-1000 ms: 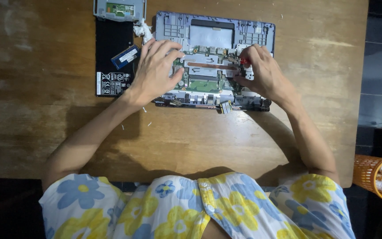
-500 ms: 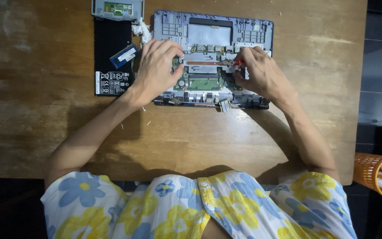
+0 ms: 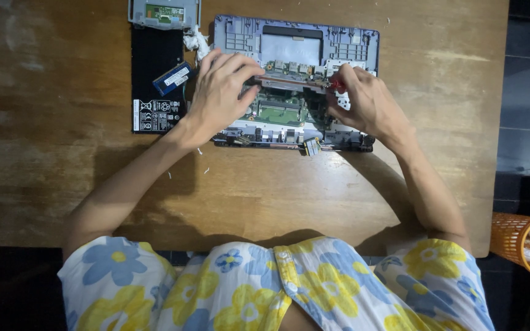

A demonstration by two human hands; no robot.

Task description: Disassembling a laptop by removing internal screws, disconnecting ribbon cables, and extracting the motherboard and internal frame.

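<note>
Two bare hands work over an opened laptop chassis (image 3: 295, 86) lying bottom-up at the far-centre of a wooden table (image 3: 62, 159). Left hand (image 3: 219, 95) lies palm-down on the chassis' left part, fingers spread fairly wide, tips touching a copper-coloured heat pipe (image 3: 286, 81) that runs across the green circuit board (image 3: 280, 112); it grips nothing that I can see. Right hand (image 3: 366, 104) sits on the chassis' right part, fingers curled narrow around a red-handled tool (image 3: 337, 84), prob. a small screwdriver, tip hidden, so contact pt w/ board can't be told. Chassis far edge is close to the table's far edge, little room there; its near edge has a wide strip of bare wood betw. it and the person's flowered dress (image 3: 277, 288). Just left of chassis: black flat battery pack (image 3: 154, 92) w/ a white label, a blue memory stick (image 3: 175, 77) lying tilted on it, near the left thumb side. Grey drive caddy (image 3: 164, 12) at the top edge, partly cut off by the frame. White crumpled tissue (image 3: 196, 41) betw. caddy and chassis corner. Left half of table is open wood, lots of room. Right of chassis also open up to the table's right edge. Orange basket (image 3: 513, 242) on the dark floor, lower right, well apart from the table work.
</note>
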